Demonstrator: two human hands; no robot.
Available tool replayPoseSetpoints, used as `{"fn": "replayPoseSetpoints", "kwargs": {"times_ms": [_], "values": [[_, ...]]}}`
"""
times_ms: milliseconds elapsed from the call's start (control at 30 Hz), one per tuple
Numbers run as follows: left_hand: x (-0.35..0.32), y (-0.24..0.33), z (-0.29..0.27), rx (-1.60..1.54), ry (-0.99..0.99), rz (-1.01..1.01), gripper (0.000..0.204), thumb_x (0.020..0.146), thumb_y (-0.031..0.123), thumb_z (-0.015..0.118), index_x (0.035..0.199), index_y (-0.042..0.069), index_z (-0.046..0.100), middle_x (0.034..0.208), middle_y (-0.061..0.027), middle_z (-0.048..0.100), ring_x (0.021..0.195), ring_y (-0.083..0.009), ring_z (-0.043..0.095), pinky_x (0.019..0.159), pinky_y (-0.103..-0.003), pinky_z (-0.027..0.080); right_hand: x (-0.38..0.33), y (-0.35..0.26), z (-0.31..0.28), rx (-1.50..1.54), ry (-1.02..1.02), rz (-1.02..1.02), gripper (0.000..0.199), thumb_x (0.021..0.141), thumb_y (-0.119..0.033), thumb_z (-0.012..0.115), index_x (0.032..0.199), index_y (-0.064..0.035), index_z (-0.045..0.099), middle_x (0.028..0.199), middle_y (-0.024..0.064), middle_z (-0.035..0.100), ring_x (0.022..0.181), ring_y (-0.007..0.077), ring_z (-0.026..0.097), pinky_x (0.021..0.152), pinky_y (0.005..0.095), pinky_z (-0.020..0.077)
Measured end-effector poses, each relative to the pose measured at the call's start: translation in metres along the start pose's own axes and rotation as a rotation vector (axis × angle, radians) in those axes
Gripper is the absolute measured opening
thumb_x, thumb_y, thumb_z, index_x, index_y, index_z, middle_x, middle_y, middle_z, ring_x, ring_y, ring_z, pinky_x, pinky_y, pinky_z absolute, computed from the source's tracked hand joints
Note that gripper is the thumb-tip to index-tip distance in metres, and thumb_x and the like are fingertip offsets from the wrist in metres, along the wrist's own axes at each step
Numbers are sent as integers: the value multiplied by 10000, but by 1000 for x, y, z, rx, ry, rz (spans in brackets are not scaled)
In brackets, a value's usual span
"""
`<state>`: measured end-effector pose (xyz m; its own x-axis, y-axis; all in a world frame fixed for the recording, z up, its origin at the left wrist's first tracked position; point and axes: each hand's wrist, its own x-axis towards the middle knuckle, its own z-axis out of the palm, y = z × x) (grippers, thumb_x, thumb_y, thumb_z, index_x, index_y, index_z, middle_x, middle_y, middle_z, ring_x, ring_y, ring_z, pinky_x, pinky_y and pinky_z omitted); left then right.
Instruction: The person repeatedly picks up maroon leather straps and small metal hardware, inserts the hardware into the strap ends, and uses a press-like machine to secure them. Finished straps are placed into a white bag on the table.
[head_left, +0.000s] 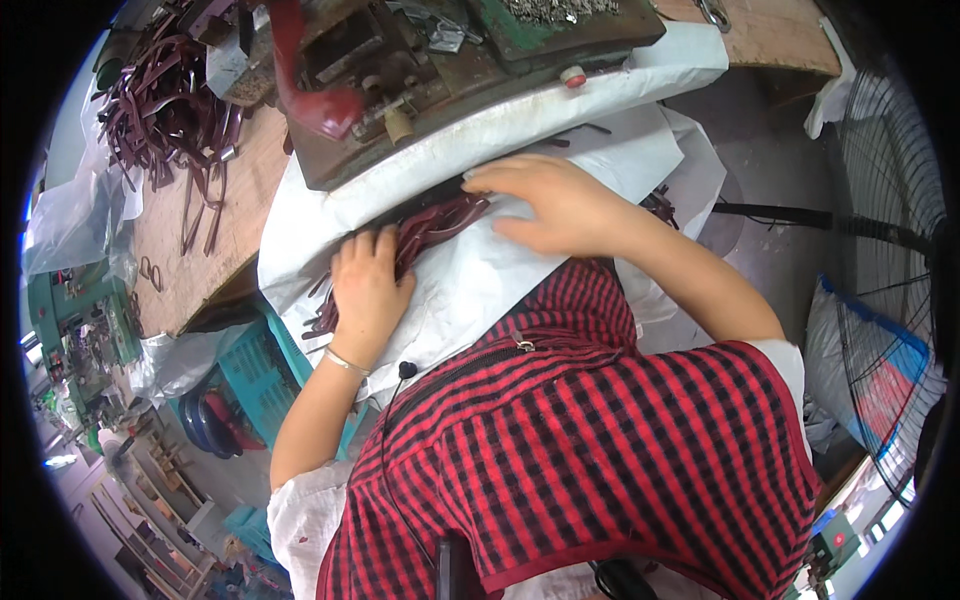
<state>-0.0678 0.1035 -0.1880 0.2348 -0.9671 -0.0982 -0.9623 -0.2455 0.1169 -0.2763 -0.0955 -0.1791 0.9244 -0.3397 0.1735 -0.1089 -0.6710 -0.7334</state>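
A bundle of narrow dark red straps [435,228] lies slantwise on the white sheet [460,270] over my lap. My left hand [365,285] rests across the bundle's left part, its fingers laid over the straps and its thumb apart. Some strap ends stick out beyond that hand's left side. At the bundle's right end is my right hand [560,205], fingers stretched out and thumb spread, with fingertips close to the straps. Whether those fingertips touch them I cannot tell.
Just ahead stands a greasy metal machine [440,80] with a red lever [325,105]. A heap of similar straps [170,110] covers part of the wooden table [165,260] at left. Below it is a teal crate [255,375]. A black wire fan [880,230] stands at right.
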Motion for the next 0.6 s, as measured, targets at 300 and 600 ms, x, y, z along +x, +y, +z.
{"fn": "replayPoseSetpoints", "kwargs": {"times_ms": [300, 600], "values": [[-3, -8, 14, 105, 13, -160, 886, 637, 312, 860, 1368, -14, 480, 1108, -194, 583, 1040, -380, 564, 928, -457, 465, 56, 42, 80, -446, -301, 114, 714, 724, -317, 740, 1377, -93, 560, 1458, 189, 495, 1341, 351, 481, 1072, 473, 421], [-18, -23, 17, 149, 84, -174, 607, 621, 282, 827, 1114, 29, 579, 988, -128, 616, 966, -328, 612, 780, -409, 534, 20, 45, 66, -451, -47, 219, 198, 724, -199, 692, 897, -109, 729, 850, 116, 717, 890, 327, 696, 813, 477, 519]]}}
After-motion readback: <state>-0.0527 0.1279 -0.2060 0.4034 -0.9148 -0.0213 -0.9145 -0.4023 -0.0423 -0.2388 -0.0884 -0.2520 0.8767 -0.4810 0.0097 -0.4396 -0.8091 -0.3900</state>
